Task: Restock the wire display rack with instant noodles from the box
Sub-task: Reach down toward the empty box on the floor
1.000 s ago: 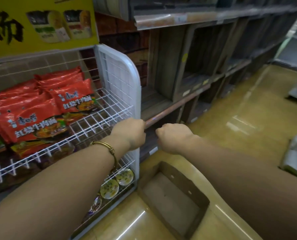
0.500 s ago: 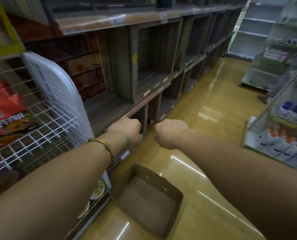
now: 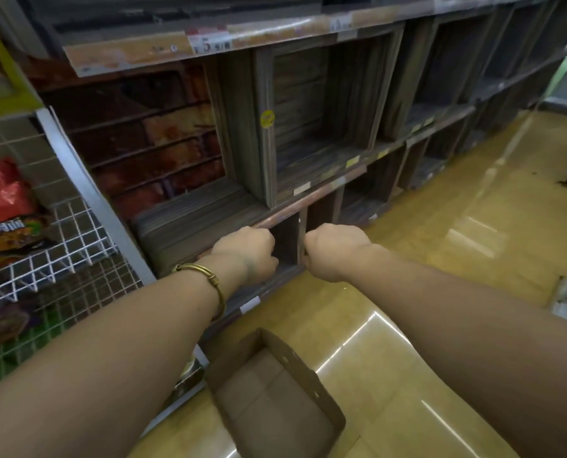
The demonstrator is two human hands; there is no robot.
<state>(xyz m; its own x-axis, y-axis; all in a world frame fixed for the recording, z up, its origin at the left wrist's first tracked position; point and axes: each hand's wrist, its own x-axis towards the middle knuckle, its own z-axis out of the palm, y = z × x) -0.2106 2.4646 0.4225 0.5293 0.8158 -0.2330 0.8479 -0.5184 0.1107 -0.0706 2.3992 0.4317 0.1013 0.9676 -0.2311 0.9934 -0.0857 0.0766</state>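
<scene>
Seemingly L grip point(image 3: 246, 252) & R grip point(image 3: 333, 251) fisted, empty; box point(image 3: 265, 398) below, rack point(image 3: 61, 246) left, shelves point(image 3: 308, 127) ahead.

Forearms: two, bare. Left wrist: one slim gold-coloured bangle point(image 3: 210, 280), coiled wire wrap on top. Left hand point(image 3: 247, 251): faint greyish mark near the wrist.
</scene>
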